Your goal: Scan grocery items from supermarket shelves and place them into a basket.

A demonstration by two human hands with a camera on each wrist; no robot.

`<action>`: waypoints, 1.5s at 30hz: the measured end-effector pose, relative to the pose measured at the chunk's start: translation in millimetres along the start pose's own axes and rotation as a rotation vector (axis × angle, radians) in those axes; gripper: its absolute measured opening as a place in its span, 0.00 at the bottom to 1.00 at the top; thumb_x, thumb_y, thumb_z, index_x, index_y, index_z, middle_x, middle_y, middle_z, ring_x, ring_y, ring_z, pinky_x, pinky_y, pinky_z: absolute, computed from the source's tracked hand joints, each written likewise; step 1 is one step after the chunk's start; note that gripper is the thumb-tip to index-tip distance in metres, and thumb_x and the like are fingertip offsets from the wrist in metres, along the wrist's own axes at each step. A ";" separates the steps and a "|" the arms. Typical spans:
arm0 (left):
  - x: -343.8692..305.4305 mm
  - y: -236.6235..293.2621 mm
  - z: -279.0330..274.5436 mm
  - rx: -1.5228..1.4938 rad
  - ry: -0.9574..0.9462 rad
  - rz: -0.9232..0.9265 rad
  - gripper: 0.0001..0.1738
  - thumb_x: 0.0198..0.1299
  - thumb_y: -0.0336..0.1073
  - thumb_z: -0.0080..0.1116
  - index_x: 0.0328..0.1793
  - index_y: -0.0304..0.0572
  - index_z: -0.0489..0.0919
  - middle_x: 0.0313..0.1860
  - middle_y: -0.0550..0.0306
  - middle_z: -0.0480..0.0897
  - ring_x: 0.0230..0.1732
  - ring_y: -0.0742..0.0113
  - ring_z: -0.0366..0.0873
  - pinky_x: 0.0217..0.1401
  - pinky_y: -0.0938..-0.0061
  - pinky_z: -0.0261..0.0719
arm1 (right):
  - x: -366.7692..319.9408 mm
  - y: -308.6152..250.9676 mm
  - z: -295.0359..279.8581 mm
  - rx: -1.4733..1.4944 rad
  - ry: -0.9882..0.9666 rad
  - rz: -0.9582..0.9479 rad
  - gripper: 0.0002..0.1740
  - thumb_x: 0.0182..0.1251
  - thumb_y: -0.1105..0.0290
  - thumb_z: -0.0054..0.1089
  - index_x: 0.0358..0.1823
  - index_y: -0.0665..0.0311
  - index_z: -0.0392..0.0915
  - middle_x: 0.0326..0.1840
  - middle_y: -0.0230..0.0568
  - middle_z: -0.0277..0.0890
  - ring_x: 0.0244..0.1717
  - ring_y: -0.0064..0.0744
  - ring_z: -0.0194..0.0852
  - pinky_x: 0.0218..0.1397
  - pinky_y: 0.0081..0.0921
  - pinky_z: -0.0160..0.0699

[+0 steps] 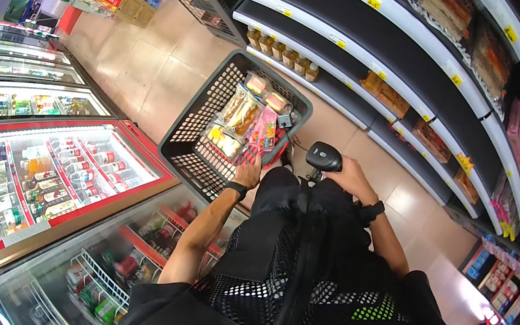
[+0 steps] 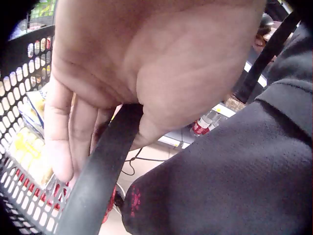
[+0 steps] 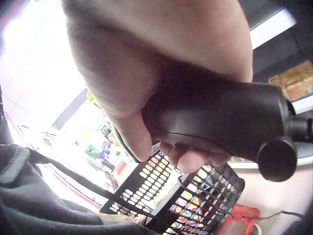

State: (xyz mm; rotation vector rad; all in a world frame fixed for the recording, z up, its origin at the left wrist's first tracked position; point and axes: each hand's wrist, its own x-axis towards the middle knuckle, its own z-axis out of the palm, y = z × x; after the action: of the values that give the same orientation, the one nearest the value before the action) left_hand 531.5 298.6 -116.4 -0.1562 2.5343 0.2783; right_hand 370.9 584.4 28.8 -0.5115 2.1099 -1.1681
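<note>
A dark perforated basket (image 1: pixel 207 103) stands in front of the person, holding clear-wrapped long breads (image 1: pixel 239 113), a yellow-and-white pack (image 1: pixel 224 141), a pink packet (image 1: pixel 265 129) and small wrapped packs (image 1: pixel 276 102). The left hand (image 1: pixel 248 175) grips the near rim; in the left wrist view its fingers (image 2: pixel 59 152) hang inside the rim (image 2: pixel 100 169), thumb on the other side. To the right of the basket, the right hand (image 1: pixel 351 177) holds a black handheld device (image 1: pixel 325 157). Its fingers (image 3: pixel 190 159) wrap the device body (image 3: pixel 220 115) in the right wrist view.
Lit chillers (image 1: pixel 60 178) with bottles line the left, and a glass-topped freezer (image 1: pixel 115 262) adjoins them. Dark shelves (image 1: pixel 331 55) with white edges, bottles and packets curve along the right. Tiled floor (image 1: pixel 165 73) shows beyond the basket. A cable (image 3: pixel 274 215) runs low near something red.
</note>
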 end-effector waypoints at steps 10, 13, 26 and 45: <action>-5.8 -6.9 18.3 -0.052 0.011 -0.050 0.31 0.63 0.35 0.45 0.73 0.35 0.58 0.31 0.37 0.85 0.33 0.43 0.85 0.37 0.50 0.81 | -3.9 8.3 -3.2 0.006 -0.063 -0.005 0.27 0.50 0.65 0.72 0.54 0.67 0.79 0.45 0.56 0.82 0.48 0.54 0.81 0.52 0.38 0.76; -5.7 -7.4 18.5 -0.041 0.023 -0.042 0.31 0.62 0.34 0.45 0.73 0.34 0.58 0.31 0.37 0.85 0.33 0.44 0.86 0.37 0.50 0.82 | -14.4 15.0 -8.4 0.025 -0.065 0.000 0.27 0.51 0.64 0.71 0.54 0.67 0.79 0.45 0.56 0.82 0.48 0.55 0.81 0.51 0.38 0.77; -8.9 2.7 4.2 0.095 0.105 -0.160 0.27 0.64 0.35 0.43 0.70 0.39 0.60 0.26 0.43 0.85 0.29 0.47 0.86 0.33 0.52 0.82 | -46.4 55.7 -37.3 0.037 -0.042 0.004 0.25 0.51 0.63 0.71 0.52 0.63 0.81 0.44 0.56 0.83 0.47 0.54 0.81 0.51 0.39 0.78; 42.6 -37.3 -69.9 -0.179 0.354 -0.191 0.32 0.64 0.50 0.55 0.70 0.43 0.64 0.61 0.34 0.74 0.52 0.36 0.79 0.49 0.48 0.78 | -52.5 49.0 -39.3 -0.004 0.156 0.115 0.28 0.52 0.66 0.71 0.56 0.64 0.78 0.49 0.55 0.82 0.51 0.50 0.82 0.55 0.36 0.78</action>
State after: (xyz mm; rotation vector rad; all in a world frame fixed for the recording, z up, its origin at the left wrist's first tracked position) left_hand 465.2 244.0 -89.9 -0.5576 2.8127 0.4337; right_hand 379.0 665.4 20.9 -0.3048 2.2421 -1.1702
